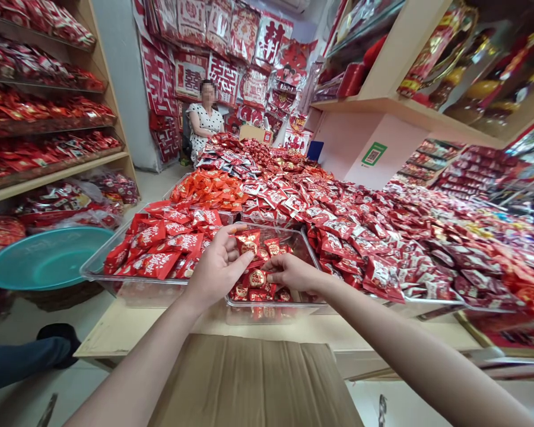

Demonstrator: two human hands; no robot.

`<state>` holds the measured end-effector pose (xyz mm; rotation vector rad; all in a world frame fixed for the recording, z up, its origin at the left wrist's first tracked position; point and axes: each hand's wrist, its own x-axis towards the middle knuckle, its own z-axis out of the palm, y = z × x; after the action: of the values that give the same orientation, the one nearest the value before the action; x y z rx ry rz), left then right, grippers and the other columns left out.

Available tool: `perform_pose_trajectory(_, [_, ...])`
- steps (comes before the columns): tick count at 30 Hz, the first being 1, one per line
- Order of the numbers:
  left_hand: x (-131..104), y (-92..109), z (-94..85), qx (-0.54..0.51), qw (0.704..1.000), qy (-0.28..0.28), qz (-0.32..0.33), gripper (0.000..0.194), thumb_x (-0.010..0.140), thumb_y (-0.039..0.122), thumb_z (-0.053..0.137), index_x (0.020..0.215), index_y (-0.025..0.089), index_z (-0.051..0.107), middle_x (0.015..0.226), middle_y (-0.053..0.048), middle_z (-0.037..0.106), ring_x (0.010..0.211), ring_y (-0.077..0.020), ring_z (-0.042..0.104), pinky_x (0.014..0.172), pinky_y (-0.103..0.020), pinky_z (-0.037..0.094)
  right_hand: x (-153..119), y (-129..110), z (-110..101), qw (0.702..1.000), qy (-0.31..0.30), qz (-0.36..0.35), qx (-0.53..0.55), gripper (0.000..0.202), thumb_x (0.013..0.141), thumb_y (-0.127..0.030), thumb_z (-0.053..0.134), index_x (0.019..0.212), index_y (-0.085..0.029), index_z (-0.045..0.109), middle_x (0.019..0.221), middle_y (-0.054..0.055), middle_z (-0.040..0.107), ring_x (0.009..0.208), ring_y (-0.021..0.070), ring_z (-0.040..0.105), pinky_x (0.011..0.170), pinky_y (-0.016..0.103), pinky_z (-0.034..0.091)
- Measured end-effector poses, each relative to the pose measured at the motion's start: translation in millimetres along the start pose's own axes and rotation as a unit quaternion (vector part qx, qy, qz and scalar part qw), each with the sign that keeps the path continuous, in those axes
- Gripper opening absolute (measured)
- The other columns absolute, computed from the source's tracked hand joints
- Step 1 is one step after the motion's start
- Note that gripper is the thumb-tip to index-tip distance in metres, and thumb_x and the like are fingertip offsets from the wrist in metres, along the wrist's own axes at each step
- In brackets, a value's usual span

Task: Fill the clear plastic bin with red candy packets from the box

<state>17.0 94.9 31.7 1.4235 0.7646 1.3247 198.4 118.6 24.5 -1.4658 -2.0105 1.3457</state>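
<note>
My left hand [217, 265] holds a small red and gold candy packet [248, 242] between thumb and fingers over a clear plastic tray [309, 249]. My right hand [293, 274] pinches another small red packet [257, 278] just above the few packets lying in that tray. To the left, a second clear tray [98, 265] is filled with larger red wrapped sweets [160, 246].
A long table carries heaps of red wrapped sweets [360, 225]. A cardboard box flap [249, 379] lies under my arms. A teal basin [44, 258] sits at left, shelves of red goods line both sides, and a seated person [204, 121] is at the far end.
</note>
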Motion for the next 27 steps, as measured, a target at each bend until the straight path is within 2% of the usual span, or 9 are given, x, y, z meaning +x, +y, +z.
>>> perform_pose_trajectory(3, [0.7,-0.4,0.8,-0.009,1.000,0.016,0.001,0.038,0.076,0.020,0.057,0.110,0.025,0.042,0.094,-0.003,0.063,0.080,-0.0143,0.063,0.074,-0.030,0.051,-2.6,-11.8,-9.6,0.993,0.084,-0.005,0.088,0.006,0.071,-0.016,0.059,0.076,-0.013,0.059,0.064,-0.002,0.057,0.054,0.0078,0.050,0.055,0.022,0.045])
perform_pose_trajectory(7, [1.6,3.1,-0.2,-0.054,0.998,0.030,-0.002,0.037,0.072,0.019,0.062,0.103,0.025,0.043,0.098,-0.002,0.061,0.082,-0.0150,0.064,0.073,-0.030,0.053,-7.7,-33.0,-15.8,0.954,0.177,-0.043,0.237,0.014,0.068,-0.021,0.064,0.078,-0.015,0.056,0.068,-0.001,0.059,0.058,0.0083,0.055,0.059,0.024,0.049])
perform_pose_trajectory(11, [1.6,8.0,-3.6,-0.103,0.994,0.001,-0.025,0.035,0.068,0.016,0.065,0.094,0.026,0.044,0.097,0.001,0.061,0.084,-0.0129,0.063,0.074,-0.026,0.053,-9.3,-51.9,-6.3,0.946,0.203,-0.126,0.218,0.014,0.066,-0.022,0.065,0.074,-0.016,0.055,0.069,-0.002,0.058,0.059,0.0074,0.055,0.061,0.022,0.049])
perform_pose_trajectory(15, [1.5,7.9,-3.8,-0.109,0.993,0.040,-0.004,0.033,0.067,0.017,0.066,0.091,0.026,0.045,0.082,0.004,0.062,0.073,-0.0122,0.063,0.067,-0.026,0.054,-10.6,-51.2,-11.2,0.974,0.098,-0.141,0.147,0.015,0.073,-0.026,0.057,0.085,-0.017,0.058,0.078,0.000,0.061,0.066,0.0092,0.057,0.065,0.025,0.049])
perform_pose_trajectory(18, [1.7,5.6,-2.7,-0.087,0.994,0.070,0.009,0.033,0.067,0.018,0.066,0.091,0.026,0.045,0.081,0.004,0.062,0.070,-0.0117,0.062,0.065,-0.026,0.053,-13.4,-35.2,-19.6,0.993,0.024,-0.055,-0.104,0.012,0.074,-0.023,0.052,0.078,-0.016,0.062,0.071,0.003,0.063,0.062,0.0130,0.058,0.060,0.027,0.047])
perform_pose_trajectory(20, [1.7,4.2,-2.5,-0.070,0.995,0.073,0.002,0.033,0.067,0.019,0.067,0.092,0.025,0.046,0.081,0.004,0.061,0.070,-0.0109,0.061,0.066,-0.025,0.052,-14.9,-24.2,-17.8,0.952,-0.028,0.028,-0.304,0.011,0.071,-0.018,0.053,0.071,-0.014,0.064,0.067,0.006,0.064,0.062,0.0168,0.059,0.057,0.027,0.045])
perform_pose_trajectory(22, [1.5,3.5,-3.0,-0.066,0.995,0.071,-0.004,0.033,0.068,0.019,0.067,0.093,0.026,0.046,0.082,0.004,0.061,0.070,-0.0104,0.061,0.067,-0.024,0.052,-15.0,-17.1,-10.1,0.900,-0.096,0.083,-0.416,0.012,0.068,-0.014,0.054,0.072,-0.013,0.066,0.072,0.009,0.066,0.066,0.0204,0.061,0.056,0.027,0.044])
perform_pose_trajectory(25, [1.0,4.0,-4.0,-0.066,0.995,0.072,-0.001,0.033,0.069,0.020,0.066,0.095,0.026,0.046,0.082,0.003,0.060,0.070,-0.0103,0.060,0.066,-0.025,0.052,-11.0,-12.3,2.6,0.865,-0.190,0.086,-0.457,0.017,0.068,-0.013,0.054,0.078,-0.013,0.068,0.078,0.011,0.068,0.071,0.0230,0.063,0.056,0.027,0.044])
perform_pose_trajectory(27, [0.7,4.8,-4.1,-0.063,0.996,0.071,-0.001,0.033,0.069,0.021,0.066,0.095,0.025,0.046,0.083,0.003,0.060,0.070,-0.0107,0.060,0.066,-0.025,0.052,-5.9,-8.6,7.9,0.875,-0.185,0.078,-0.441,0.017,0.065,-0.013,0.056,0.076,-0.014,0.068,0.077,0.010,0.069,0.070,0.0239,0.063,0.057,0.028,0.045])
